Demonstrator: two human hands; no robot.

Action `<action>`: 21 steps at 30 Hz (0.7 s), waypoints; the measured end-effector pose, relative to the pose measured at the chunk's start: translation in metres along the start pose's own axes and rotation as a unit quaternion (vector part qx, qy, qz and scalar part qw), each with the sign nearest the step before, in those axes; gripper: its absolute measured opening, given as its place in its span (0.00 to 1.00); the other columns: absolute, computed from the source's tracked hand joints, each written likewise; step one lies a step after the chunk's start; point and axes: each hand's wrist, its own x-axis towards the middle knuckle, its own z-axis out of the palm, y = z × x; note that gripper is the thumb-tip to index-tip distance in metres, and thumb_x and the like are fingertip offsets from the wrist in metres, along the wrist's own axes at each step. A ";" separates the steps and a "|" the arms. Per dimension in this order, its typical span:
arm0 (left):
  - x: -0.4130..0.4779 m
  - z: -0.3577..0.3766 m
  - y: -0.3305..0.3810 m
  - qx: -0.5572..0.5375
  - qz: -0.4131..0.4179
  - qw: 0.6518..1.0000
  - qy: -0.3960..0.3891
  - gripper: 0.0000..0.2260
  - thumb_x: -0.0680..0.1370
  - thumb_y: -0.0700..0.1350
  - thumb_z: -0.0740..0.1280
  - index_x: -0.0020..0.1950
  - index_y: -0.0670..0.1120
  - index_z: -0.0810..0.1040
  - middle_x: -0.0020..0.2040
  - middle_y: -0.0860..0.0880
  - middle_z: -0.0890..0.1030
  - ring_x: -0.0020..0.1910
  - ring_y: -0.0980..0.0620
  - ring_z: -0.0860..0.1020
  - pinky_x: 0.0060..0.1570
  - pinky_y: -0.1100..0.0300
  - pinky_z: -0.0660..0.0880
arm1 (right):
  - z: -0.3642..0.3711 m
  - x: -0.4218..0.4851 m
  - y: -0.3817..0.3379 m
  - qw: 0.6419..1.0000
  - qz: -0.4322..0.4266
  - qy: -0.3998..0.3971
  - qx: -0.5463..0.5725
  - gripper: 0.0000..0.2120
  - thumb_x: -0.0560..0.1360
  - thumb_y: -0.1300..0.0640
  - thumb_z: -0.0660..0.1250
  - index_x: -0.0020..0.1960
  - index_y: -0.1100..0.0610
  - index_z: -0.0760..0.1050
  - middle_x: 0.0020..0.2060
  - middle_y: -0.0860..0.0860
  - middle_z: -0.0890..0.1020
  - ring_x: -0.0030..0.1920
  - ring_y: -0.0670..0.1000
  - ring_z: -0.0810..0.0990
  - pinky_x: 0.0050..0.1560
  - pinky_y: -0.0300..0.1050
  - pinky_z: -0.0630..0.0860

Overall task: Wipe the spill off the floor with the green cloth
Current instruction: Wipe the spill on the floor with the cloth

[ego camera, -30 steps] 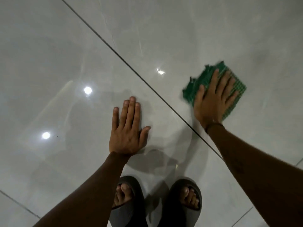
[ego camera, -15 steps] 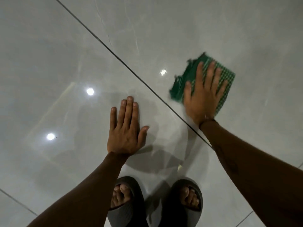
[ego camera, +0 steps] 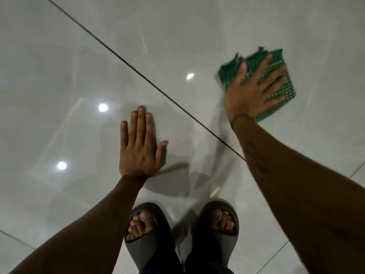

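**Right hand flat on green cloth, left hand braced on tile**

Glossy pale grey tiled floor (ego camera: 59, 66), seen from above. A dark grout line (ego camera: 138, 75) runs diagonally from upper left toward lower right, passing between the two hands.

Right hand (ego camera: 250, 93): spread wide, palm down, fingers (ego camera: 262, 66) fanned across a green checked woven cloth (ego camera: 284, 89). No grip; the hand presses flat on top. The cloth lies on the tile at upper right, on the far side of the grout line, its frayed upper edge sticking out past the fingertips and its right and lower edges showing beyond the hand. Hand and cloth are slightly blurred. A thin dark band (ego camera: 240, 117) circles the right wrist.

Left hand (ego camera: 140, 149): open, palm flat on bare tile, fingers together, thumb out to the right. It holds nothing and sits well apart from the cloth.

Three bright round light reflections (ego camera: 103, 107) sit on the tile. No spill can be made out against the sheen.

At bottom centre, two feet in grey open-toe slide sandals (ego camera: 147, 242) stand side by side, toes pointing up-frame.
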 end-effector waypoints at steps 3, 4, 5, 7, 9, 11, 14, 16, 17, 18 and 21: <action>0.000 0.000 -0.001 -0.006 0.003 1.000 -0.010 0.40 0.87 0.63 0.54 0.91 0.40 0.51 0.92 0.39 0.52 0.93 0.39 0.51 0.89 0.33 0.56 | 0.009 -0.008 -0.044 0.996 -0.081 -0.030 0.010 0.45 0.79 0.26 0.29 0.88 0.48 0.50 0.88 0.60 0.52 0.88 0.66 0.51 0.83 0.78 0.43; 0.001 -0.001 -0.001 -0.001 0.004 1.000 -0.013 0.40 0.87 0.64 0.54 0.91 0.40 0.51 0.92 0.39 0.52 0.93 0.39 0.51 0.89 0.33 0.56 | 0.013 -0.021 -0.036 0.978 -0.203 -0.048 -0.020 0.42 0.82 0.26 0.35 0.88 0.48 0.50 0.88 0.60 0.51 0.87 0.66 0.52 0.84 0.78 0.43; 0.002 -0.001 -0.002 0.004 0.001 1.000 -0.015 0.40 0.87 0.64 0.53 0.91 0.40 0.51 0.93 0.39 0.52 0.93 0.39 0.51 0.90 0.33 0.56 | 0.014 -0.036 -0.018 0.938 -0.338 -0.068 -0.043 0.40 0.84 0.27 0.40 0.88 0.47 0.49 0.88 0.59 0.50 0.88 0.66 0.52 0.84 0.77 0.44; 0.000 -0.002 -0.002 0.000 -0.003 1.000 -0.020 0.40 0.86 0.64 0.53 0.91 0.40 0.50 0.93 0.39 0.51 0.93 0.38 0.51 0.90 0.34 0.55 | 0.008 -0.064 0.041 0.851 -0.508 -0.113 -0.073 0.40 0.84 0.26 0.48 0.88 0.45 0.46 0.88 0.58 0.51 0.88 0.64 0.51 0.85 0.75 0.45; 0.001 -0.003 0.001 -0.006 -0.001 1.000 -0.022 0.40 0.86 0.64 0.53 0.91 0.40 0.51 0.93 0.39 0.51 0.93 0.38 0.51 0.90 0.34 0.55 | -0.005 -0.069 0.105 0.854 -0.495 -0.128 -0.095 0.39 0.83 0.26 0.50 0.88 0.42 0.45 0.89 0.56 0.50 0.89 0.62 0.48 0.86 0.72 0.43; 0.000 0.002 -0.002 -0.008 -0.002 1.000 -0.023 0.41 0.86 0.64 0.54 0.91 0.40 0.51 0.93 0.39 0.50 0.93 0.38 0.50 0.90 0.33 0.54 | -0.019 -0.049 0.133 0.932 -0.328 -0.123 -0.087 0.39 0.83 0.26 0.44 0.88 0.42 0.44 0.89 0.55 0.47 0.89 0.62 0.45 0.86 0.71 0.39; -0.003 0.006 -0.002 -0.003 0.005 1.000 -0.020 0.40 0.86 0.64 0.52 0.91 0.41 0.49 0.93 0.40 0.49 0.93 0.39 0.49 0.91 0.34 0.50 | -0.017 0.009 0.066 0.999 -0.012 -0.046 0.006 0.44 0.79 0.23 0.33 0.88 0.46 0.46 0.89 0.57 0.50 0.89 0.63 0.48 0.86 0.72 0.41; -0.003 0.003 -0.003 -0.008 0.003 1.000 -0.028 0.40 0.86 0.64 0.51 0.91 0.41 0.49 0.93 0.40 0.49 0.93 0.39 0.49 0.91 0.35 0.50 | -0.005 0.027 0.002 0.999 -0.029 -0.023 0.024 0.43 0.81 0.27 0.38 0.88 0.50 0.51 0.88 0.59 0.54 0.88 0.64 0.52 0.86 0.73 0.44; -0.002 0.001 -0.003 -0.009 0.002 1.000 -0.029 0.40 0.87 0.64 0.51 0.91 0.41 0.49 0.93 0.39 0.50 0.93 0.39 0.49 0.91 0.34 0.51 | 0.003 0.023 -0.020 0.994 -0.101 -0.030 0.017 0.40 0.83 0.28 0.40 0.88 0.50 0.52 0.88 0.59 0.55 0.88 0.65 0.52 0.85 0.75 0.44; -0.001 0.000 -0.002 -0.004 -0.001 1.000 -0.028 0.40 0.87 0.64 0.52 0.91 0.40 0.50 0.93 0.39 0.51 0.93 0.39 0.50 0.90 0.34 0.53 | 0.011 0.009 -0.032 0.981 -0.191 -0.039 0.002 0.38 0.85 0.29 0.42 0.88 0.49 0.52 0.88 0.59 0.54 0.88 0.65 0.53 0.85 0.75 0.43; 0.001 -0.005 0.000 -0.007 -0.003 1.000 -0.024 0.40 0.86 0.64 0.54 0.91 0.39 0.53 0.92 0.37 0.54 0.92 0.38 0.52 0.89 0.32 0.56 | 0.015 -0.057 0.005 0.900 -0.426 -0.079 -0.050 0.38 0.85 0.28 0.46 0.88 0.47 0.49 0.88 0.58 0.51 0.88 0.64 0.50 0.86 0.73 0.42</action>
